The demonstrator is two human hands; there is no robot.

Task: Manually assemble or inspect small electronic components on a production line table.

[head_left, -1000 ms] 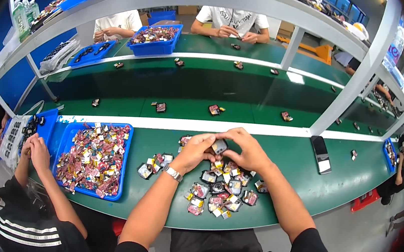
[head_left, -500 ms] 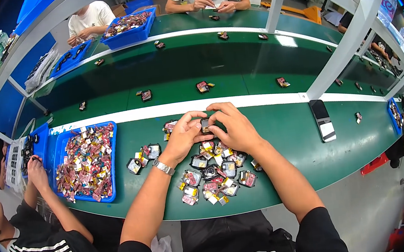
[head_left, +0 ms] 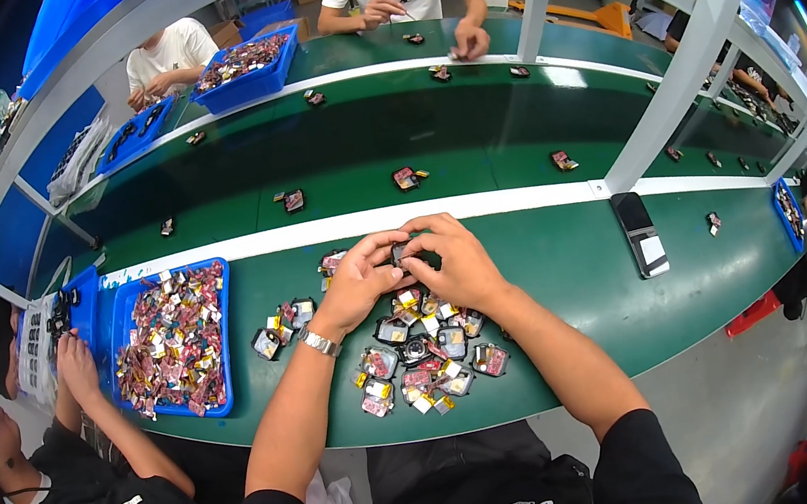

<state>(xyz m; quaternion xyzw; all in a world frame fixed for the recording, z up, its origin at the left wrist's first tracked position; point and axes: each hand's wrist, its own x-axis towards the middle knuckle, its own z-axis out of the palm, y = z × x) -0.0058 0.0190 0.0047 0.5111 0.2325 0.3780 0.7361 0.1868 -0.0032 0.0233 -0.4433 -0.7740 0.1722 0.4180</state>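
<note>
Over the green worktop, my left hand [head_left: 359, 283] and my right hand [head_left: 457, 263] meet, fingers bent around one small dark housing [head_left: 402, 254]. It looks like a square watch case; its inside is mostly hidden by my fingers. Just below my hands lies a pile of similar housings [head_left: 416, 349], several showing red circuit boards and small silver batteries with yellow tape. A few more housings [head_left: 266, 343] lie left of my left wrist, and another group [head_left: 329, 264] is partly covered by my left hand.
To the left stands a blue bin [head_left: 229, 324] full of red boards and batteries. A black-and-white phone-like device [head_left: 640, 235] lies right. Beyond the white rail [head_left: 320, 232], spaced housings [head_left: 407, 179] sit on a green belt. A grey post [head_left: 669, 78] rises at right. Co-workers sit left and across.
The housing between my fingers has turned more edge-on, and my fingers have closed in around it. Across the belt, a co-worker's hand has reached down to a housing by the far rail.
</note>
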